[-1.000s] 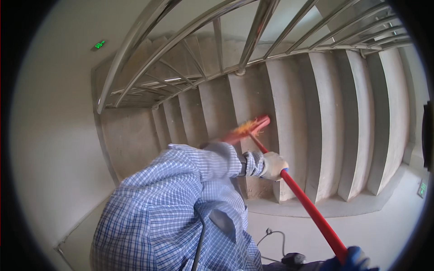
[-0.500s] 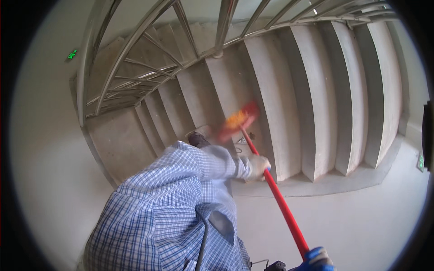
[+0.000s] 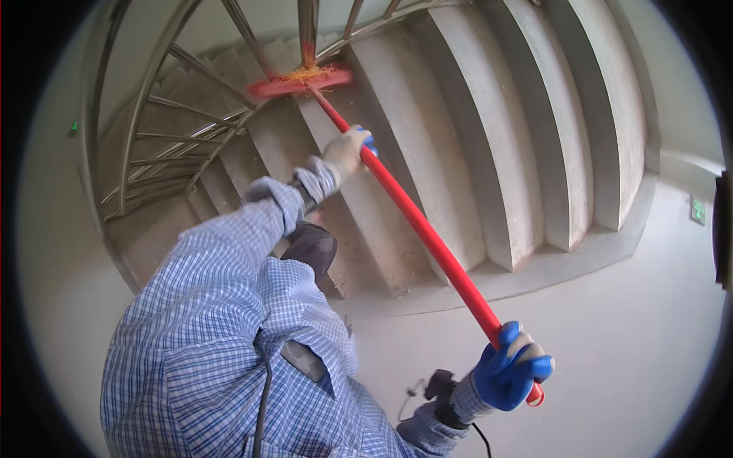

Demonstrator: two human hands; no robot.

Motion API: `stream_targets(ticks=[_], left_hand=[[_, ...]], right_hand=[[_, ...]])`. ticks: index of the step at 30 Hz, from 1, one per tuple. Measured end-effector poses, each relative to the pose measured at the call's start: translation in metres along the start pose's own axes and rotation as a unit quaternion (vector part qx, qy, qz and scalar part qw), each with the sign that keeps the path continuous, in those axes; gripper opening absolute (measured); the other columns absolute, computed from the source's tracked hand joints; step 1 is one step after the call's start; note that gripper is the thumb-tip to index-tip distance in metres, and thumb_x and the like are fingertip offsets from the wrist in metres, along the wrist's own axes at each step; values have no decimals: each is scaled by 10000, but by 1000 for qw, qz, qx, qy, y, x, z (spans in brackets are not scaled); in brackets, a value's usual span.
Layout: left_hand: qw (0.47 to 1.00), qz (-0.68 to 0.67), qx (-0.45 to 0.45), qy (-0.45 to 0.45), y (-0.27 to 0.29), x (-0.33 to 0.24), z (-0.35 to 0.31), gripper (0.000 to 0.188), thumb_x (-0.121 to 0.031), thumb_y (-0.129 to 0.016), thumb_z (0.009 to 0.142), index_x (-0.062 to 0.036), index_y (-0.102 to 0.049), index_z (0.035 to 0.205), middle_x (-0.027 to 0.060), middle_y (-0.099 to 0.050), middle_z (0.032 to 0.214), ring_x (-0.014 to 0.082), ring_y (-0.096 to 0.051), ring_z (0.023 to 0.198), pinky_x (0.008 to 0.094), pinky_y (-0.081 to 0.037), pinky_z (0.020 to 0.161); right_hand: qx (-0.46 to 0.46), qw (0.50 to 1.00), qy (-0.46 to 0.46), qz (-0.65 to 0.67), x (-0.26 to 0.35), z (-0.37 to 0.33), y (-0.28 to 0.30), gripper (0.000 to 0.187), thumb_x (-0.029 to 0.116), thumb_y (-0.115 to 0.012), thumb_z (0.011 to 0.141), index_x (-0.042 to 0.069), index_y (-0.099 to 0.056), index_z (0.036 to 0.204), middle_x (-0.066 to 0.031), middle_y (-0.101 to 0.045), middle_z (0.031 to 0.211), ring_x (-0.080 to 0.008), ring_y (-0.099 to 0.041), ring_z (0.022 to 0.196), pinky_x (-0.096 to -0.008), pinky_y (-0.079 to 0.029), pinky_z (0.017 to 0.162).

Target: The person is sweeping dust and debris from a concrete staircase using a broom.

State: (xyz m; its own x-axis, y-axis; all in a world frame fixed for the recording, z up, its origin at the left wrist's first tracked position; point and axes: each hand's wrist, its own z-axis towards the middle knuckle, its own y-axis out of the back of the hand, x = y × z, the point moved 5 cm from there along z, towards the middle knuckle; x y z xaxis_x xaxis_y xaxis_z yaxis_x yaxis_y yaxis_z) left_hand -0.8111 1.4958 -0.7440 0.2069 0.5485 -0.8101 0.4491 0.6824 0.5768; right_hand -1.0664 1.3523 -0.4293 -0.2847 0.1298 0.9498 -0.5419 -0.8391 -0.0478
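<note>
A broom with a long red handle (image 3: 427, 233) slants across the stairs. Its red head (image 3: 336, 76) with yellow-orange bristles is at the foot of a railing post, slightly blurred; whether it touches the step, I cannot tell. My left hand (image 3: 350, 151), in a white and blue work glove, is closed round the shaft not far from the head. Near the other end, my right hand (image 3: 513, 366), in a matching glove, grips the handle, whose tip shows just past the fingers. Checked blue-and-white sleeves cover both arms.
Concrete stairs (image 3: 427, 137) run across the view. A metal railing (image 3: 137, 137) with slanting bars borders their far left side. Below my left arm is a dark shoe or trouser leg (image 3: 311, 248). A pale wall (image 3: 595, 328) lies along the right, carrying a green sign (image 3: 697, 209).
The broom head has swung left and away to the railing's foot. My left hand has moved up and left with the shaft; my right hand has come up, further into view. The view has shifted too.
</note>
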Motion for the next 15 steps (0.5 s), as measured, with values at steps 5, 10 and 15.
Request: stream_targets(ticks=[5,10,15], left_hand=[[977,117,166,-63,-116,40,-36,103,-190,-608,754,-93,-604,787,133,-575,889,340,-594,826,422,-490,719],[949,9,273,-155,-211,-27,-199,81,-167,-622,732,-92,-624,761,133,-600,856,323,-614,805,417,-506,680],[859,-79,454,-221,-275,-124,-368,135,-203,-631,686,-114,-624,788,116,-628,866,301,-624,840,413,-511,708]], right_hand=[[-310,936,-7,168,-30,-104,81,238,-42,-426,830,115,-298,705,9,-307,619,-106,-324,563,-259,-310,582],[-438,895,44,-74,62,-259,140,241,85,-466,880,49,-590,1082,-44,-507,672,-176,-428,521,-412,-425,784],[-246,928,119,-255,193,-276,48,378,39,-401,845,20,-549,1192,51,-400,518,-71,-345,415,-271,-305,508]])
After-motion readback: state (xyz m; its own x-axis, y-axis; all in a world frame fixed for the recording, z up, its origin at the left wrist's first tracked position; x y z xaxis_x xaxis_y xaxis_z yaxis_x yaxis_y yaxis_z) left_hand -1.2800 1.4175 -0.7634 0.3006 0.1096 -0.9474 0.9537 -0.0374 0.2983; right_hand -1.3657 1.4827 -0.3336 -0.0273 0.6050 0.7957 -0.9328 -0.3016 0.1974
